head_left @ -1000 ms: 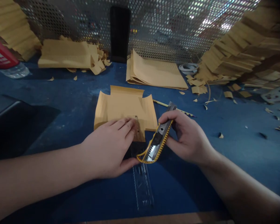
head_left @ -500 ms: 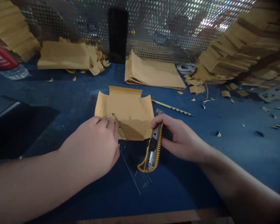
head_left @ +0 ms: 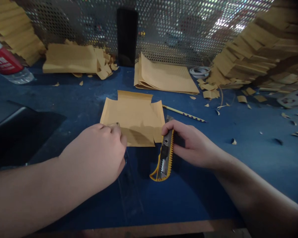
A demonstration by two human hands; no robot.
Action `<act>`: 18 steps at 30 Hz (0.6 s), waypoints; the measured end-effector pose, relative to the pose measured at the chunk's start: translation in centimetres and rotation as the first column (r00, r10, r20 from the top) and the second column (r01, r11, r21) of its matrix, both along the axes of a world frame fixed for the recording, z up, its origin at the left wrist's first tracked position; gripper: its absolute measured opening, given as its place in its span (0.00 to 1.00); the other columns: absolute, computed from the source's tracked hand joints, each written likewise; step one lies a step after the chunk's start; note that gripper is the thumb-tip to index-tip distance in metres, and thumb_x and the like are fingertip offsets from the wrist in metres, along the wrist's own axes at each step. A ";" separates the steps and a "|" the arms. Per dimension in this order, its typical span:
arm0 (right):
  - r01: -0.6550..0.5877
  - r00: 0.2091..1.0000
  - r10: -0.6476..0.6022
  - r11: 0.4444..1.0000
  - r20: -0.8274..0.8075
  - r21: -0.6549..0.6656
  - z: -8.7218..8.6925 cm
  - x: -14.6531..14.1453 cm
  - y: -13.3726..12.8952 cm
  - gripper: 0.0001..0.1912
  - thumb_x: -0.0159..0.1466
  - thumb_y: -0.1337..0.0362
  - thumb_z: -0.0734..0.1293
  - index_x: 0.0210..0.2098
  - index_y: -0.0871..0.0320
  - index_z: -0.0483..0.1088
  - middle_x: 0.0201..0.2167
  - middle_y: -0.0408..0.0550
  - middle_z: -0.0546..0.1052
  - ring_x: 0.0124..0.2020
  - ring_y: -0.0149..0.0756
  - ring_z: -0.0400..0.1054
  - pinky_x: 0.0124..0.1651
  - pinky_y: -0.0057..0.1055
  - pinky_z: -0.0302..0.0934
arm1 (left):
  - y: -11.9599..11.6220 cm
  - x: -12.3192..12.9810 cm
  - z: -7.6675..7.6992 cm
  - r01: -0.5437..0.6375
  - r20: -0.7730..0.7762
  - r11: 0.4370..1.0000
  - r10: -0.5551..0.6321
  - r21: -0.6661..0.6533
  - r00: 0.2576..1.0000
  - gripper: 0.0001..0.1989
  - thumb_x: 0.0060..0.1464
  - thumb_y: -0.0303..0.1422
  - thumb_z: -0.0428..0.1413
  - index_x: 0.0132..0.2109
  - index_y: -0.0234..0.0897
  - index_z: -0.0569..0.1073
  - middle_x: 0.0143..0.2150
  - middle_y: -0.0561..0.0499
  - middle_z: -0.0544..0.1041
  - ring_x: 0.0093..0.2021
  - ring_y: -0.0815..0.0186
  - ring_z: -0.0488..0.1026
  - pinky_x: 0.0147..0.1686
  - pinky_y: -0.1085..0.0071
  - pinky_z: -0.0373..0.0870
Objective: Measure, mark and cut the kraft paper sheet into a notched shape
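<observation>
Brown paper (head_left: 134, 115), cut with flaps at its edges, lies on the blue table. My left hand (head_left: 101, 148) is closed on a clear ruler (head_left: 131, 188) over the paper's lower left part; one end of the ruler sticks out above the fingers and the rest runs down toward the table's front edge. To the right, my right hand (head_left: 183, 138) grips a yellow utility knife (head_left: 166, 158), its metal tip pointing away from me beside the paper's right flap. A patterned pencil (head_left: 185, 114) lies just beyond that hand.
Folded brown paper (head_left: 166, 76) lies behind, near a black phone-like slab (head_left: 127, 36) against the perforated metal screen. Paper stacks stand at both sides. A bottle (head_left: 10, 62) is at left, a black object (head_left: 12, 132) below it. Paper scraps dot the right side.
The ruler has turned to a steeper angle under my left hand, and less of it covers the paper. My right hand with the knife has hardly moved.
</observation>
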State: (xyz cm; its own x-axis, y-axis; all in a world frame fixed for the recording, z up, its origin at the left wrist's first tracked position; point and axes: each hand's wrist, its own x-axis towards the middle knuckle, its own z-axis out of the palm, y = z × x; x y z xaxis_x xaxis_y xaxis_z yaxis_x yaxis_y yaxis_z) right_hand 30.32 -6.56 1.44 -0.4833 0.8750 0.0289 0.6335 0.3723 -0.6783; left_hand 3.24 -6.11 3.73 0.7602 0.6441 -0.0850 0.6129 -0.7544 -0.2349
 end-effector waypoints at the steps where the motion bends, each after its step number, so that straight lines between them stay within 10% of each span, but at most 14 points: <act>1: 0.002 1.000 -0.002 1.000 0.000 -0.003 0.0 0.0 0.0 0.19 0.54 0.77 0.62 0.43 0.53 0.64 0.35 0.42 0.74 0.33 0.34 0.69 0.36 0.31 0.63 | -0.1 0.0 0.0 0.007 0.013 1.000 -0.007 0.000 1.000 0.14 0.56 0.35 0.46 0.37 0.34 0.75 0.42 0.36 0.77 0.35 0.50 0.76 0.36 0.51 0.74; 8: 0.024 1.000 -0.024 0.999 -0.007 -0.021 0.0 0.1 0.1 0.19 0.55 0.76 0.62 0.43 0.52 0.64 0.35 0.42 0.73 0.33 0.34 0.68 0.37 0.31 0.63 | 0.5 0.1 0.8 0.017 0.059 0.986 -0.008 -0.164 0.998 0.20 0.57 0.45 0.56 0.51 0.37 0.73 0.47 0.42 0.76 0.41 0.51 0.77 0.37 0.54 0.77; 13: 0.026 1.000 -0.026 0.999 -0.008 -0.037 0.1 0.1 0.1 0.18 0.55 0.76 0.62 0.43 0.53 0.64 0.36 0.42 0.73 0.33 0.34 0.68 0.37 0.31 0.62 | 2.6 -0.5 0.3 0.024 0.084 0.976 -0.006 -0.216 0.996 0.52 0.31 0.62 0.67 0.56 0.30 0.70 0.54 0.35 0.71 0.51 0.45 0.72 0.47 0.54 0.75; 18: 0.028 0.999 -0.029 0.998 -0.017 -0.049 0.2 0.0 0.1 0.18 0.55 0.76 0.62 0.43 0.53 0.64 0.36 0.42 0.73 0.33 0.33 0.67 0.36 0.30 0.62 | 3.1 -0.5 -0.1 -0.007 0.078 0.976 0.024 -0.219 0.997 0.60 0.23 0.64 0.67 0.59 0.29 0.69 0.54 0.33 0.69 0.55 0.41 0.66 0.52 0.48 0.69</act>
